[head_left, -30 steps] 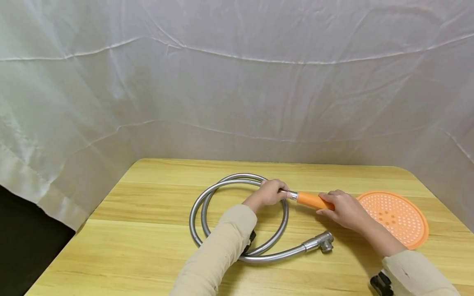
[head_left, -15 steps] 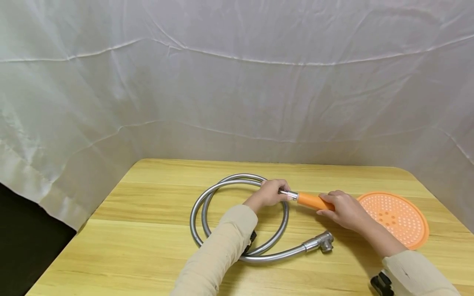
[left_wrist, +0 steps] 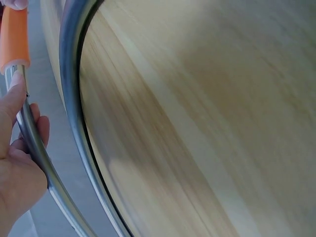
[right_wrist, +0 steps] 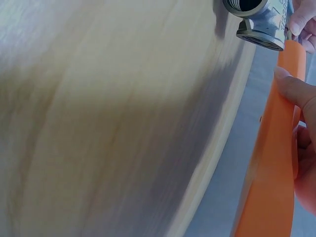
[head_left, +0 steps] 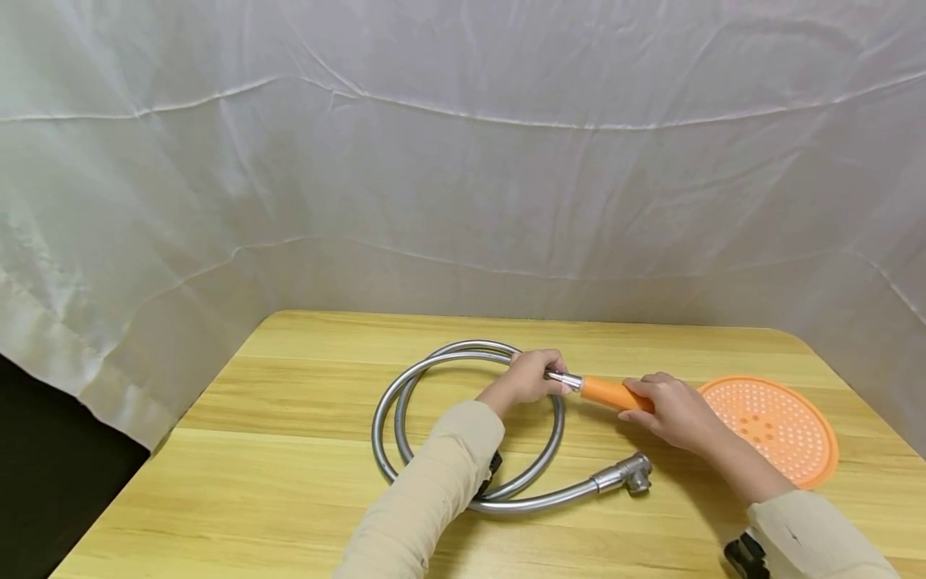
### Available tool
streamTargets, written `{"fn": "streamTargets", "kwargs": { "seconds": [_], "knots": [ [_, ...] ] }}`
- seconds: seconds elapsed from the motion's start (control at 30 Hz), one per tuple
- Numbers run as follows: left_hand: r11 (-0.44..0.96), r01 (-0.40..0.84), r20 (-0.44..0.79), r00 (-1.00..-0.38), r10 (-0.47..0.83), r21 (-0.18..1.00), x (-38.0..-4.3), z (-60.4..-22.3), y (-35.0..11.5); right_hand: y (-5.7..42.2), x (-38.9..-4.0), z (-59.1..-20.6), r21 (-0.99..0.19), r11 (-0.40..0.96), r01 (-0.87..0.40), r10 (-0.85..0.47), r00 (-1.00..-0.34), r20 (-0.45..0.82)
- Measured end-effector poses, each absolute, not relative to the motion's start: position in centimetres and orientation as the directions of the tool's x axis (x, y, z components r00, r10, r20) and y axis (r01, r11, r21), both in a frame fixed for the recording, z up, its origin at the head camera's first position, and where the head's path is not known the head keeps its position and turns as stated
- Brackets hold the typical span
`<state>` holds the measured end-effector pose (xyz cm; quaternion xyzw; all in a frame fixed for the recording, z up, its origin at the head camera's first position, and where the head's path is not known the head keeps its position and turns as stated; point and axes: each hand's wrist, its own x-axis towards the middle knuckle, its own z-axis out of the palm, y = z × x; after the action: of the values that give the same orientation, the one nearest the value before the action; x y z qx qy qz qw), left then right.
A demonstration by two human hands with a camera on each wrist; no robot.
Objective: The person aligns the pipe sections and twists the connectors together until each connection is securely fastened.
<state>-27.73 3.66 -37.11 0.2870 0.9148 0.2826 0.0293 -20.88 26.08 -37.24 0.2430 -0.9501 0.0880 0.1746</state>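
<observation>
An orange shower head with a round, dotted face lies toward the right of the table. My right hand grips its orange handle, thumb along one side and fingers round the other. At the handle's far end, my left hand pinches the chrome collar where the silver shower hose meets the handle. The left wrist view shows the thumb on the collar and the hose running down past the palm. The hose lies in loops, partly hidden under the left sleeve.
A metal tee fitting ends the hose's free length, in front of the handle and between the forearms. The wooden table has rounded back corners. A pale cloth hangs behind and along both sides. Each sleeve has a black device at the wrist.
Hardly anything differs. Both hands keep their holds on the handle and collar, and the hose and tee fitting stay in place.
</observation>
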Motion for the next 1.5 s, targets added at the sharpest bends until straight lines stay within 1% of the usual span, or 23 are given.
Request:
{"fn": "streamTargets", "kwargs": {
  "seconds": [0.17,0.47,0.6,0.8,1.07,1.5],
  "knots": [
    [0.679,0.505,0.098,-0.834,0.543,0.532,-27.85,-37.19,3.74,26.15,-20.85,-37.18,-0.088,0.87,-0.485,-0.424,-0.827,0.37],
    [0.686,0.539,0.094,-0.814,0.573,0.49,-27.8,-37.15,3.77,26.26,-20.9,-37.15,-0.095,0.871,-0.483,-0.421,-0.831,0.365],
    [0.692,0.538,0.098,-0.817,0.568,0.481,-27.71,-37.05,3.89,26.28,-20.92,-37.14,-0.097,0.872,-0.48,-0.419,-0.834,0.36],
    [0.696,0.518,0.087,-0.828,0.554,0.498,-27.65,-37.12,3.99,26.24,-20.95,-37.25,-0.092,0.866,-0.492,-0.431,-0.826,0.363],
    [0.685,0.518,0.096,-0.827,0.554,0.512,-27.65,-37.13,3.86,26.25,-21.02,-37.43,-0.082,0.853,-0.516,-0.449,-0.805,0.387],
    [0.677,0.518,0.127,-0.833,0.539,0.524,-27.65,-37.07,3.87,26.29,-21.16,-37.28,-0.087,0.859,-0.504,-0.44,-0.815,0.378]
  ]
}}
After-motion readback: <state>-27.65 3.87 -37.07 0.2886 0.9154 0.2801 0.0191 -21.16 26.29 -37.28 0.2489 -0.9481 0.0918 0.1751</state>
